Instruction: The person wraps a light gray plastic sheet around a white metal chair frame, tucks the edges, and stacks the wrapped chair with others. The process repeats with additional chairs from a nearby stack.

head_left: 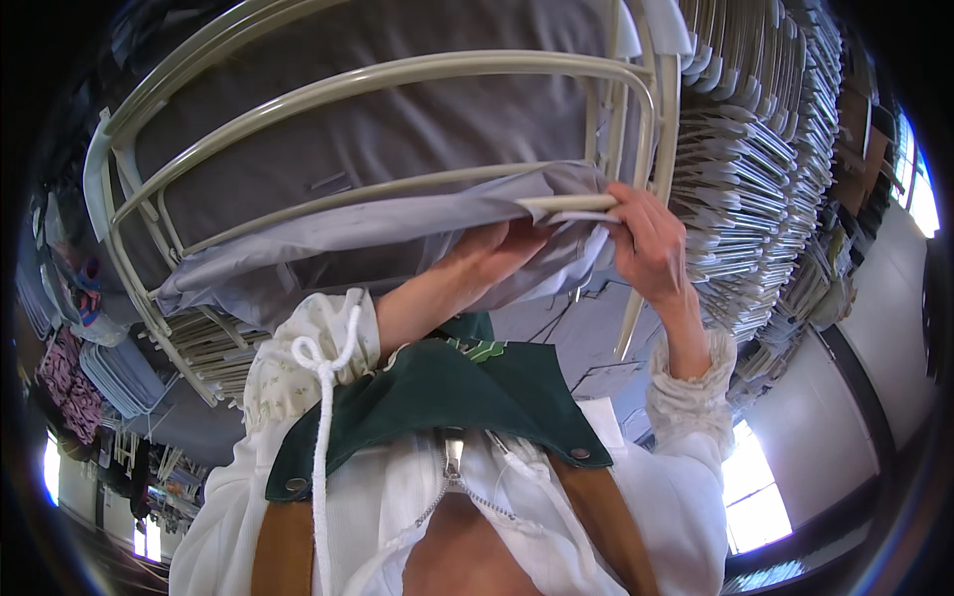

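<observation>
While the right hand (651,243) pinches the cream tube (561,203), left hand (487,253) is under the grey fabric (338,227) along the frame (397,70)'s near side, can't tell its grip; uneven pull could bunch the fabric.

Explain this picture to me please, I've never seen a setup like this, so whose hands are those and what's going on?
There's no robot here: it's one picture from a wide fisheye camera on a person's head, looking down, so straight edges bend near the rim. The bare hands are the wearer's own. The right hand has its fingers closed around the end of a cream tube beside loose grey fabric. The left hand reaches under that fabric, its fingertips hidden. Ahead is a cream metal frame with dark grey cloth behind it; to the right are stacked frames.
</observation>
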Demonstrator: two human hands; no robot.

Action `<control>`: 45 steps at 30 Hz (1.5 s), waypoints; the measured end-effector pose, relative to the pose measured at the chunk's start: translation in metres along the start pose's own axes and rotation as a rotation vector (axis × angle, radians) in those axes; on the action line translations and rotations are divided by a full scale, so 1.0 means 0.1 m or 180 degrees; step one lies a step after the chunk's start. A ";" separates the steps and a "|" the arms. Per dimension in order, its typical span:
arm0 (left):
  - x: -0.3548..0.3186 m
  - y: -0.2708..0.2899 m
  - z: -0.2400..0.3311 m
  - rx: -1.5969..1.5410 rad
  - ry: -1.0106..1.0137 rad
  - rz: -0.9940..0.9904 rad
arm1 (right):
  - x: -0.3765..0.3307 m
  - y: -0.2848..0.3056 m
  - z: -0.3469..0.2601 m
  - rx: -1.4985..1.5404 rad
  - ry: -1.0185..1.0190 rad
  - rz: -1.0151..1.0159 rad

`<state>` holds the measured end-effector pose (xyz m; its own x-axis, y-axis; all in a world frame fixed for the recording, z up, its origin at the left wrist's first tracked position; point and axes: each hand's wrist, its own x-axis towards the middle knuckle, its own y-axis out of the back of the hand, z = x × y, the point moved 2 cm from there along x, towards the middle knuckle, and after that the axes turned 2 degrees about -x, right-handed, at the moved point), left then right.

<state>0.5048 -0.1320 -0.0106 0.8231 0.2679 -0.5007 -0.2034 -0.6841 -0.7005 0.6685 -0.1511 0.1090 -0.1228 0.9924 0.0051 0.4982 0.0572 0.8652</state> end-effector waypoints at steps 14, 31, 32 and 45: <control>0.02 0.17 -0.14 0.0667 0.0445 -0.0689 | -0.31 -0.19 0.01 0.0205 -0.0080 0.0262; -0.21 0.69 -0.15 0.1440 -0.0400 0.0695 | -0.60 -0.86 0.10 0.0380 -0.0949 -0.0047; -0.22 0.66 -0.12 0.1512 -0.0486 0.0539 | -0.57 -0.86 0.12 0.0243 -0.0725 -0.0008; -0.02 0.17 -0.12 0.0900 -0.0043 0.0545 | -0.24 -0.62 0.09 -0.0278 -0.1086 0.0440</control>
<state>0.5061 -0.1520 -0.0157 0.7575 0.1758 -0.6287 -0.4788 -0.5050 -0.7181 0.6487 -0.1773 0.0509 0.2408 0.9701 -0.0297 0.4131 -0.0748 0.9076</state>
